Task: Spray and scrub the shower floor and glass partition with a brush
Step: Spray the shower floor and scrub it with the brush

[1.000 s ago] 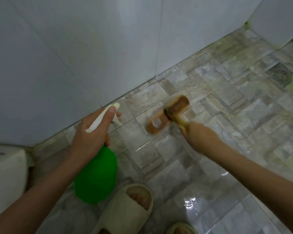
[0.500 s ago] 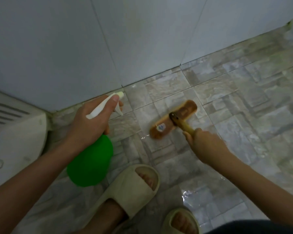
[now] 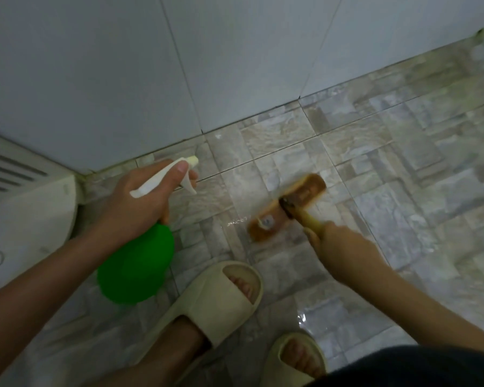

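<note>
**Shower Floor Tally**

One green spray bottle (image 3: 136, 263). One brown scrub brush (image 3: 288, 208). Two bare hands: a left hand (image 3: 140, 202) and a right hand (image 3: 344, 250). Two beige slide sandals, a left sandal (image 3: 207, 303) and a right sandal (image 3: 277, 358), one on each of two feet. One white fixture (image 3: 25, 219).

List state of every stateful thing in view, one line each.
left hand, grips spray bottle at the neck, thumb on sprayer top
right hand, grips brush handle
spray bottle, in hand, no spray visible
brush, head down on floor, motion-blurred
floor, wet, glossy patches
slippers, worn on both feet
</note>
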The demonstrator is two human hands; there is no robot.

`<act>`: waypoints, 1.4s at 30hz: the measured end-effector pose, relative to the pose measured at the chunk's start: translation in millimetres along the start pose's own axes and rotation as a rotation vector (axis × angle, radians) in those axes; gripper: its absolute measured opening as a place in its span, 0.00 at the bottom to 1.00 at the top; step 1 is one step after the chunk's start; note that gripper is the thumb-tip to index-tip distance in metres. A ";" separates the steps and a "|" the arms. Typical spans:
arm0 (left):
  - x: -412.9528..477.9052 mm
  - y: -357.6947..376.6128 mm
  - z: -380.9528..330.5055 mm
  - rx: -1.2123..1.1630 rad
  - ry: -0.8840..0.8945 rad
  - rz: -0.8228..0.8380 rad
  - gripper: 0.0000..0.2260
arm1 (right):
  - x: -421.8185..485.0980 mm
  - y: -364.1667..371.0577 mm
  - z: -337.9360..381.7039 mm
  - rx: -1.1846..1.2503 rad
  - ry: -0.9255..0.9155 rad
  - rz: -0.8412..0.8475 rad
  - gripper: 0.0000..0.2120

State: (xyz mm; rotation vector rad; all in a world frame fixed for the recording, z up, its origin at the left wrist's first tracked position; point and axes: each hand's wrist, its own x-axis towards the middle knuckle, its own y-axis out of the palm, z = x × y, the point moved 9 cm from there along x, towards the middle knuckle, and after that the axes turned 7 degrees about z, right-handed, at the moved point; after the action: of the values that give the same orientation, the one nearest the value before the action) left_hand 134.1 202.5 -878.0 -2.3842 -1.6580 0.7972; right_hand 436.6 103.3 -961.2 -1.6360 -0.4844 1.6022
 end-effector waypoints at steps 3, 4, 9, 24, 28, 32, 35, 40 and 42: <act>1.5 11.0 1.9 0.048 -0.009 0.009 0.22 | 60.6 -29.0 60.6 0.117 -0.073 -0.102 0.24; 1.7 17.2 0.8 0.077 -0.002 0.023 0.23 | 73.8 -37.4 71.8 0.131 -0.086 -0.125 0.25; 3.8 29.4 -5.0 0.134 0.009 0.070 0.24 | -4.0 10.3 -31.6 0.130 0.006 -0.061 0.19; 29.4 114.1 -50.4 0.124 0.122 0.360 0.18 | -76.4 64.1 -115.7 0.182 0.305 -0.102 0.19; 38.5 129.1 -61.7 0.086 0.157 0.402 0.19 | -146.7 104.0 -132.3 0.203 0.449 0.075 0.19; 40.9 157.4 -71.9 0.098 0.180 0.437 0.15 | -56.2 48.9 -142.0 0.373 0.461 -0.145 0.22; 40.3 178.0 -81.2 0.120 0.185 0.467 0.15 | -35.9 33.8 -158.2 0.440 0.487 -0.219 0.21; 46.0 197.9 -96.1 0.105 0.177 0.518 0.16 | -173.0 115.3 -147.4 0.385 0.586 -0.058 0.14; 48.1 207.0 -100.5 0.105 0.194 0.526 0.16 | -167.8 117.9 -162.4 0.424 0.600 -0.036 0.16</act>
State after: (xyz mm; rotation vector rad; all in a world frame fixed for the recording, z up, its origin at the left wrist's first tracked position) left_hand 368.1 184.4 -890.3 -2.7476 -0.9006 0.6650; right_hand 541.2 -136.3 -953.5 -1.6499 0.1316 1.0166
